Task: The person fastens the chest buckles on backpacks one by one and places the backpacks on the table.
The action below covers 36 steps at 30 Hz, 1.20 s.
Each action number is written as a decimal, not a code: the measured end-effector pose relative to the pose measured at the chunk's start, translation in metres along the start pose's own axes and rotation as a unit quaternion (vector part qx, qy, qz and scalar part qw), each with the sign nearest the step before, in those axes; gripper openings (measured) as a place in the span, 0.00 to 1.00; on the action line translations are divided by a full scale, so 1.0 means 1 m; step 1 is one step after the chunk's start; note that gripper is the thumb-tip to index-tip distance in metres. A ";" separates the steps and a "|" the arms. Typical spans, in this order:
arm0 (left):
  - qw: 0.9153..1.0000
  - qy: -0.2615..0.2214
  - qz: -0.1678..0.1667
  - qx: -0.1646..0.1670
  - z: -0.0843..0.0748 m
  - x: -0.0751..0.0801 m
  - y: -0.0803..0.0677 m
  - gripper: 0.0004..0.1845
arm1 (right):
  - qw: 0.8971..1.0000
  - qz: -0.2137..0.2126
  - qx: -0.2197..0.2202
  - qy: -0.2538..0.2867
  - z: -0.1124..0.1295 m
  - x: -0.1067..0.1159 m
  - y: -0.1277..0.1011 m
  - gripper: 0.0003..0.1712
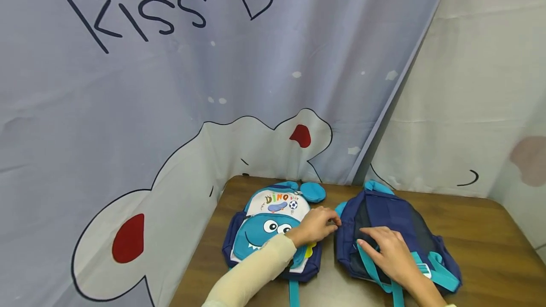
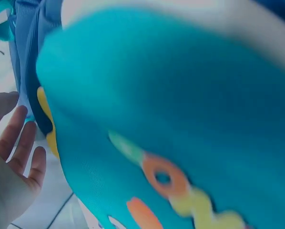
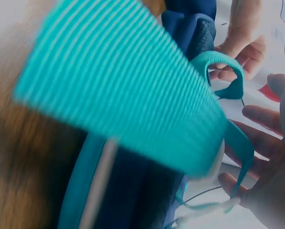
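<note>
A small navy and teal backpack (image 1: 273, 240) lies front up on the left, with a white top panel, "DINO" lettering and a cartoon dinosaur face. My left forearm crosses it. Just past its right side, my left hand (image 1: 317, 225) has loosely bent fingers pointing to the second backpack. That navy backpack (image 1: 396, 217) lies back up on the right, with teal straps. Over its lower half hovers my right hand (image 1: 391, 252), fingers spread beside a loose teal strap (image 3: 240, 148). A wide teal strap (image 3: 128, 90) fills much of the right wrist view. Neither hand grips anything.
Both bags lie on a brown wooden table (image 1: 482, 236). A round teal piece (image 1: 313, 192) sits at the dinosaur bag's top right. Behind the table hangs a grey-blue curtain (image 1: 204, 79) printed with white shapes and "kiss".
</note>
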<state>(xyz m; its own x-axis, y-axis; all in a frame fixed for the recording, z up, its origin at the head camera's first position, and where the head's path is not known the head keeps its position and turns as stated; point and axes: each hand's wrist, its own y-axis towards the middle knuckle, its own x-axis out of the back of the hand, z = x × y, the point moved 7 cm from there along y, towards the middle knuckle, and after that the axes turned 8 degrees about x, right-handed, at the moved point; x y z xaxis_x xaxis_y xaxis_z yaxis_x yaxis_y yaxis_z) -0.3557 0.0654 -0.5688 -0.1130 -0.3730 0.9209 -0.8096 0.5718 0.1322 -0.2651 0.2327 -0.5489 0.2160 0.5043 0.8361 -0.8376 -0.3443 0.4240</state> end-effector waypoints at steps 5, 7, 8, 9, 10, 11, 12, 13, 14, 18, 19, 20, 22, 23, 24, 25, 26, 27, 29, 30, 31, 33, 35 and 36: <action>1.000 -0.004 0.000 0.002 0.011 0.004 0.000 0.07 | 1.000 0.000 0.000 0.012 0.006 -0.008 0.004 0.21; 1.000 -0.007 0.004 0.006 0.017 0.004 0.001 0.07 | 1.000 0.004 -0.001 0.019 0.008 -0.012 0.006 0.22; 1.000 -0.010 0.007 0.010 0.020 0.004 0.001 0.08 | 1.000 0.008 -0.002 0.023 0.009 -0.014 0.007 0.22; 1.000 -0.011 0.011 0.016 0.023 0.005 0.001 0.08 | 1.000 0.010 -0.004 0.026 0.010 -0.016 0.009 0.22; 0.999 -0.012 0.017 0.025 0.027 0.005 0.001 0.09 | 0.999 0.014 -0.005 0.030 0.011 -0.018 0.010 0.23; 0.999 -0.011 0.024 0.030 0.030 0.005 0.001 0.10 | 0.999 0.018 -0.007 0.033 0.011 -0.020 0.011 0.24; 0.999 -0.008 0.029 0.033 0.033 0.005 0.001 0.10 | 0.999 0.024 -0.011 0.035 0.012 -0.023 0.012 0.25; 0.999 -0.003 0.033 0.036 0.036 0.005 0.002 0.11 | 0.999 0.027 -0.014 0.037 0.013 -0.024 0.013 0.27; 0.999 0.002 0.038 0.038 0.039 0.006 0.002 0.12 | 0.999 0.028 -0.017 0.040 0.015 -0.026 0.014 0.28; 0.996 0.039 0.060 0.044 0.052 0.009 0.001 0.16 | 0.998 0.030 -0.028 0.048 0.025 -0.034 0.015 0.34; 0.995 0.053 0.066 0.050 0.056 0.010 0.001 0.17 | 0.998 0.029 -0.030 0.049 0.028 -0.036 0.016 0.35; 0.994 0.066 0.073 0.057 0.059 0.011 0.001 0.18 | 0.998 0.030 -0.031 0.050 0.031 -0.040 0.016 0.35; 0.990 0.091 0.083 0.070 0.065 0.012 0.002 0.19 | 0.997 0.034 -0.034 0.053 0.036 -0.046 0.017 0.36; 0.988 0.100 0.087 0.076 0.068 0.013 0.003 0.19 | 0.997 0.038 -0.035 0.054 0.039 -0.050 0.018 0.37; 0.987 0.106 0.092 0.082 0.070 0.014 0.005 0.19 | 0.997 0.040 -0.040 0.056 0.041 -0.053 0.019 0.37; 0.985 0.114 0.098 0.087 0.071 0.014 0.006 0.19 | 0.996 0.044 -0.044 0.061 0.044 -0.056 0.020 0.36; 0.983 0.120 0.106 0.091 0.072 0.013 0.008 0.18 | 0.995 0.049 -0.050 0.065 0.046 -0.059 0.020 0.37; 0.981 0.128 0.113 0.094 0.072 0.013 0.010 0.18 | 0.994 0.056 -0.058 0.070 0.048 -0.063 0.021 0.37; 0.975 0.151 0.129 0.099 0.072 0.013 0.013 0.19 | 0.992 0.068 -0.075 0.077 0.051 -0.070 0.023 0.39; 0.971 0.166 0.137 0.103 0.072 0.013 0.015 0.20 | 0.991 0.074 -0.084 0.079 0.053 -0.073 0.024 0.39; 0.967 0.179 0.144 0.108 0.072 0.013 0.016 0.20 | 0.989 0.079 -0.090 0.080 0.055 -0.077 0.025 0.41; 0.960 0.203 0.154 0.117 0.073 0.016 0.018 0.22 | 0.988 0.084 -0.102 0.080 0.059 -0.083 0.028 0.43; 0.953 0.220 0.167 0.125 0.073 0.017 0.018 0.22 | 0.988 0.081 -0.108 0.072 0.064 -0.087 0.031 0.44; 0.950 0.227 0.173 0.128 0.073 0.018 0.018 0.22 | 0.989 0.077 -0.109 0.062 0.066 -0.088 0.032 0.45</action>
<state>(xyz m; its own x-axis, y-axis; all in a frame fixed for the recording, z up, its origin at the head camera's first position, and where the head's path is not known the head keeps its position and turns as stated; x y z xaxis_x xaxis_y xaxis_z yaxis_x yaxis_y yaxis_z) -0.4144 0.0155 -0.5768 -0.1841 0.1917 0.9640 -0.8893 0.3852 -0.2464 -0.2779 0.1246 -0.5855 0.0256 0.5579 0.8295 -0.9468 -0.2526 0.1991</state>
